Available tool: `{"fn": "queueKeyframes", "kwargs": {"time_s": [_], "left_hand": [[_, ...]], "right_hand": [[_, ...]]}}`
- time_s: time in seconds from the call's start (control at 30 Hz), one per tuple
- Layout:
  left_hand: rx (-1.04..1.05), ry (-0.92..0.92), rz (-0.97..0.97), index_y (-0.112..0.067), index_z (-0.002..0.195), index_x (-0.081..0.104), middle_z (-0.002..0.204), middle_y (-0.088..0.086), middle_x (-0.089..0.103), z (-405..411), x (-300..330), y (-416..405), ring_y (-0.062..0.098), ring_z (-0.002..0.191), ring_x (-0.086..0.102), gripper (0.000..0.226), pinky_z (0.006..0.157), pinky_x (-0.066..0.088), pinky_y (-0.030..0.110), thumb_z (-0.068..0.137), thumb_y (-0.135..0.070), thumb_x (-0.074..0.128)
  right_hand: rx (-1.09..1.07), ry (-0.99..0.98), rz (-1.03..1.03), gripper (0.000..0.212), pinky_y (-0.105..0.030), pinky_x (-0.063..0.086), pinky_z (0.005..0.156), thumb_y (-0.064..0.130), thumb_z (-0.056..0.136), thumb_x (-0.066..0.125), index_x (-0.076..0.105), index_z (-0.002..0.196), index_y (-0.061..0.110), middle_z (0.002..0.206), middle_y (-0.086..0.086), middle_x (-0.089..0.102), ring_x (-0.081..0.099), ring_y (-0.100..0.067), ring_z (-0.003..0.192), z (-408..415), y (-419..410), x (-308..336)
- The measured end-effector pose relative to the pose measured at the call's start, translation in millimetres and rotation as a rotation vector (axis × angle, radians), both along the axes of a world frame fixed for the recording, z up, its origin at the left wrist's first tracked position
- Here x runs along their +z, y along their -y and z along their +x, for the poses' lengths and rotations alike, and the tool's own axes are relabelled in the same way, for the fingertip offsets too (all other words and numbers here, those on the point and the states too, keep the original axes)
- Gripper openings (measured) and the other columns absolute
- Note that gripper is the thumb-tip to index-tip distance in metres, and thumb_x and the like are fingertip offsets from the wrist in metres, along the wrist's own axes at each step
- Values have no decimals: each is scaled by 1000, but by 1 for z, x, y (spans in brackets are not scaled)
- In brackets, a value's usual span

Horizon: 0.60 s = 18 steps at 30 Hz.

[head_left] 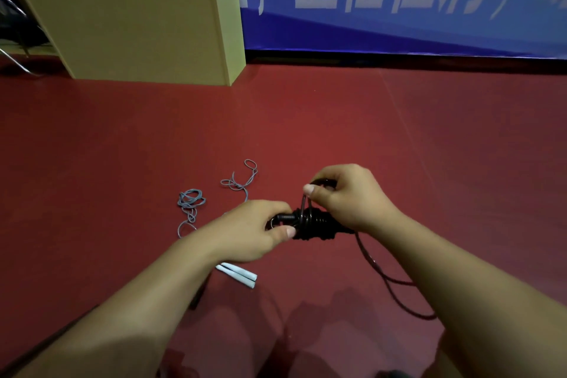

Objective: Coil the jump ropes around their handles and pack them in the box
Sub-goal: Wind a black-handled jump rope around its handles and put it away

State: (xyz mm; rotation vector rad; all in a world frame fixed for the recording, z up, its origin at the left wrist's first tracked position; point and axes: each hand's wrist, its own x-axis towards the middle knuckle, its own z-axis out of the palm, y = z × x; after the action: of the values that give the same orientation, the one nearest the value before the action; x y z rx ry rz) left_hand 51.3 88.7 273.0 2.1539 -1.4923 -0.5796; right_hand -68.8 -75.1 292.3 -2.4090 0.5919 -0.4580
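My left hand grips the black handles of a black jump rope, whose cord is wound in several turns around them. Just above, my right hand pinches a loop of that black cord; the loose rest of the cord trails down to the right under my right forearm. A grey jump rope lies tangled on the red floor to the left, and its two white handles rest side by side below my left wrist. A tan cardboard box stands at the far left against the wall.
Red floor stretches all around. A blue banner with white characters covers the wall behind. Dark chair legs show at the far left edge beside the box.
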Motion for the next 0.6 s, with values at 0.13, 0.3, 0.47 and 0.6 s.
{"fn": "queueKeyframes", "kwargs": {"time_s": [0.13, 0.3, 0.47, 0.6], "left_hand": [[-69, -74, 16, -23, 90, 58, 69, -10, 49, -6, 1, -1, 10, 65, 45, 11, 66, 39, 34, 94, -33, 56], [-139, -344, -105, -16, 93, 61, 71, -6, 46, -18, 10, -1, 8, 63, 40, 21, 60, 33, 27, 89, -36, 57], [-120, -647, -266, -12, 84, 55, 68, 3, 44, -26, 14, 4, 8, 58, 39, 15, 51, 34, 19, 87, -27, 58], [-58, -837, -360, -12, 82, 49, 65, -1, 42, -29, 11, 9, 7, 57, 41, 15, 49, 34, 19, 87, -24, 57]], "right_hand": [[38, 20, 329, 9, -25, 50, 66, 25, 79, 80, 75, 78, 17, 71, 3, 69, 61, -5, 65, -4, 7, 2], [83, 51, 727, 15, -22, 35, 47, 11, 79, 77, 67, 90, 13, 62, 3, 56, 47, -7, 50, -15, 22, 0], [159, 162, 949, 13, -20, 45, 43, 15, 80, 69, 57, 84, 10, 61, 0, 60, 51, -11, 45, -18, 30, -2], [195, 182, 910, 22, -25, 39, 48, 19, 74, 80, 62, 84, 10, 67, -5, 59, 50, -13, 51, -17, 32, -15]]}}
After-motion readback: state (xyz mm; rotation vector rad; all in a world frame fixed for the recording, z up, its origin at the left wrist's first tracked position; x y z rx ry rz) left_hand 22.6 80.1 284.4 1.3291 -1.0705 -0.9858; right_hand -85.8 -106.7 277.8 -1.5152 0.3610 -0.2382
